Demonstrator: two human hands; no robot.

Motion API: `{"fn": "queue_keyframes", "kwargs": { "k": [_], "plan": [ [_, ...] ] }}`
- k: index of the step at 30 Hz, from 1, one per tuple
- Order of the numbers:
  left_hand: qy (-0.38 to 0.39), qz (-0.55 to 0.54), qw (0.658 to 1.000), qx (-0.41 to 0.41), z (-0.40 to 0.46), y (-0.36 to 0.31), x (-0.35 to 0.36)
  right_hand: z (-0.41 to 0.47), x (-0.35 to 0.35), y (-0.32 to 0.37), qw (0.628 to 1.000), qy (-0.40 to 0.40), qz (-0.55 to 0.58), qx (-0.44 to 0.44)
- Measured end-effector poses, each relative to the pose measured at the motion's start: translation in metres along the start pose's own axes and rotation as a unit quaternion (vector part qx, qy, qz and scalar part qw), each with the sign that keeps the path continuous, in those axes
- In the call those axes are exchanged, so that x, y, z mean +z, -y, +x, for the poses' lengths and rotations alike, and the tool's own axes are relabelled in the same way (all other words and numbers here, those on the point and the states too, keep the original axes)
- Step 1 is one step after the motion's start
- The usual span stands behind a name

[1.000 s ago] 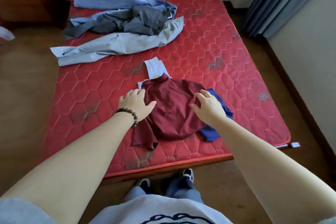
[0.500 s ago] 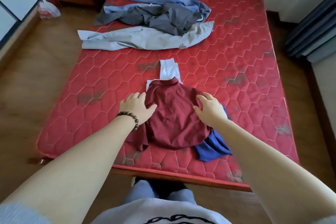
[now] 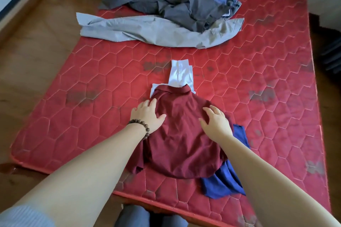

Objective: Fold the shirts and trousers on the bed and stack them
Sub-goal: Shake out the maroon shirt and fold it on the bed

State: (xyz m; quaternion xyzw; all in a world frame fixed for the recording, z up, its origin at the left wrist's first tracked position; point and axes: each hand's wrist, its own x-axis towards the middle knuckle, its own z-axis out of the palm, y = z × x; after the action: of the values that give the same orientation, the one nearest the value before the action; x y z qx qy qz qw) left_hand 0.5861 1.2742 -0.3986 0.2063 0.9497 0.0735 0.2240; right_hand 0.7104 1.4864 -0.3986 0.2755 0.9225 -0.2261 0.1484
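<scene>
Progress-wise we were partway, left hand [image 3: 147,116] and right hand [image 3: 215,121] spread flat on the maroon shirt [image 3: 182,142] topping our stack near the bed [image 3: 276,79] edge, trousers pile [image 3: 166,14] still unfolded.

Left hand [image 3: 146,114]: flat on the maroon shirt [image 3: 181,140], left edge.
Right hand [image 3: 215,122]: fingers spread, pressing its right side.
Underneath: blue garment [image 3: 224,180], white shirt [image 3: 180,74] poking out.
Far end: unfolded grey trousers [image 3: 147,30] on red mattress [image 3: 258,83].
</scene>
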Motion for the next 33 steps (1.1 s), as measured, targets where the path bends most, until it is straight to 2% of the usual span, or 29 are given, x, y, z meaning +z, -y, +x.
{"fn": "queue_keyframes", "kwargs": {
  "k": [5, 12, 15, 17, 19, 23, 27, 33],
  "plan": [
    [0.016, 0.034, 0.999, 0.016, 0.075, 0.004, 0.066, 0.083, 0.037, -0.014, 1.000, -0.003, 0.010, 0.009],
    [-0.041, -0.007, 0.999, -0.021, 0.172, 0.016, 0.136, 0.185, 0.090, -0.016, 0.998, -0.037, 0.027, -0.040],
    [-0.040, -0.020, 0.998, -0.049, 0.187, 0.019, 0.151, 0.209, 0.103, -0.005, 0.998, -0.018, 0.042, -0.051],
    [-0.053, -0.002, 0.998, -0.033, 0.185, 0.022, 0.156, 0.215, 0.109, -0.001, 0.999, -0.009, 0.007, -0.041],
    [-0.064, -0.013, 0.998, -0.019, 0.179, 0.025, 0.152, 0.212, 0.109, 0.002, 0.998, -0.049, -0.024, -0.017],
    [-0.104, -0.075, 0.992, -0.018, 0.156, 0.031, 0.121, 0.184, 0.082, 0.009, 0.996, -0.086, 0.001, -0.016],
    [-0.164, -0.187, 0.969, -0.007, 0.110, 0.025, 0.050, 0.130, 0.022, 0.025, 0.989, -0.130, 0.063, -0.035],
    [-0.226, -0.249, 0.937, 0.098, 0.022, -0.011, -0.099, 0.021, -0.101, 0.065, 0.963, -0.223, 0.136, -0.064]
  ]
}}
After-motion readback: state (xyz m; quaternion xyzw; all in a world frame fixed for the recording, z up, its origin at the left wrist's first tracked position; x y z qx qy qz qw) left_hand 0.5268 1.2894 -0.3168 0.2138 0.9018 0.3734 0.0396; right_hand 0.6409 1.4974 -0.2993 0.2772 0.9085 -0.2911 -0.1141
